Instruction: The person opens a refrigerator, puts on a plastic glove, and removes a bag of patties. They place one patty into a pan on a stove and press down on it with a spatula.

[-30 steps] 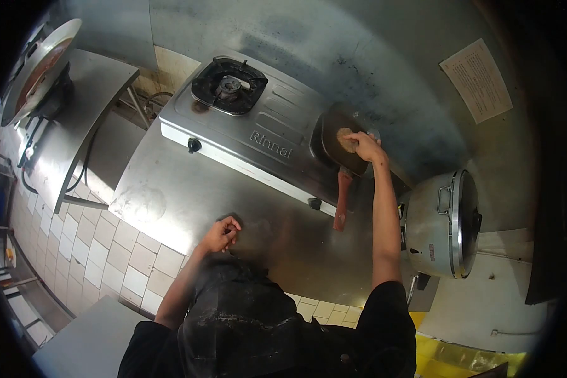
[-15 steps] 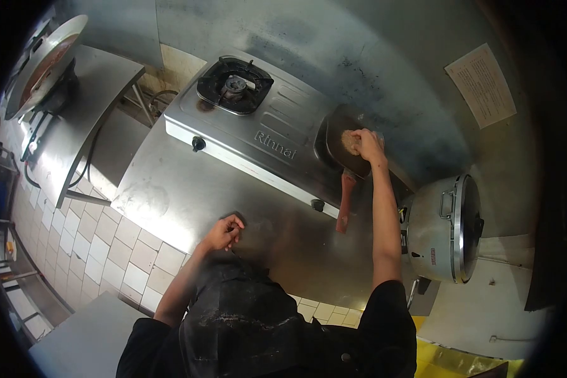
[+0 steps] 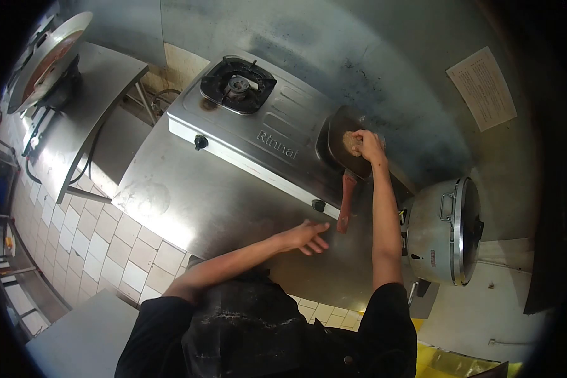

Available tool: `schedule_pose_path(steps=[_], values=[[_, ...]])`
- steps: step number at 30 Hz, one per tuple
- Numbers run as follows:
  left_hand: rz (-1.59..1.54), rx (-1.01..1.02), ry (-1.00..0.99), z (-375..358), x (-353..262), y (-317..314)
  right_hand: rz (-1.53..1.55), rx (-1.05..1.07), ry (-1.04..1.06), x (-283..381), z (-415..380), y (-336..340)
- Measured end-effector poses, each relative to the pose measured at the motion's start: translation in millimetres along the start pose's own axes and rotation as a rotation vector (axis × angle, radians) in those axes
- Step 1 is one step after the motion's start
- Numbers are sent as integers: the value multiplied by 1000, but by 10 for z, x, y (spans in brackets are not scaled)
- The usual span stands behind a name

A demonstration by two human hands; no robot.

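Right hand's [image 3: 370,148] grip looked closed on tan lump [image 3: 351,143] inside pan [image 3: 344,125], at right end of stove [image 3: 246,129]. Left hand [image 3: 303,239] open, empty, over surface [image 3: 164,183]. Handle [image 3: 346,203] unheld, jutted past stove's front edge beside right forearm. Risks, judged: forearm bump swinging pan; one-sided push tilting it; hot metal burning fingertips, though heat couldn't be told.
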State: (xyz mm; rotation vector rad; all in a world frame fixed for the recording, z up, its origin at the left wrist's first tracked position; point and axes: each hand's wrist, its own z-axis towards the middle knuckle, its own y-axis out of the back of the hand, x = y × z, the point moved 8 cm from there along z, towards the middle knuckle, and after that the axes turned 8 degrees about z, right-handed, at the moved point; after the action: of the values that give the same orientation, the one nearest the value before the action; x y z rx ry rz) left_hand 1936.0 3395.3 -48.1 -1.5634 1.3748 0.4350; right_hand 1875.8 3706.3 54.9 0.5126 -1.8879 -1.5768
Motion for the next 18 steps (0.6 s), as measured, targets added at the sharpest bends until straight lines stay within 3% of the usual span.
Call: schedule_pose_path(steps=[1, 3, 6, 18], values=[[5, 0, -7, 134, -83, -106, -3, -8, 2, -1, 3, 10], [-419, 112, -27, 329, -219, -348, -18, -26, 30, 7, -6, 6], [-252, -44, -120, 356, -352, -341, -29, -26, 30, -33, 0, -61], [-121, -98, -201, 315, -403, -322, 8, -21, 101, 142, -221, -85]])
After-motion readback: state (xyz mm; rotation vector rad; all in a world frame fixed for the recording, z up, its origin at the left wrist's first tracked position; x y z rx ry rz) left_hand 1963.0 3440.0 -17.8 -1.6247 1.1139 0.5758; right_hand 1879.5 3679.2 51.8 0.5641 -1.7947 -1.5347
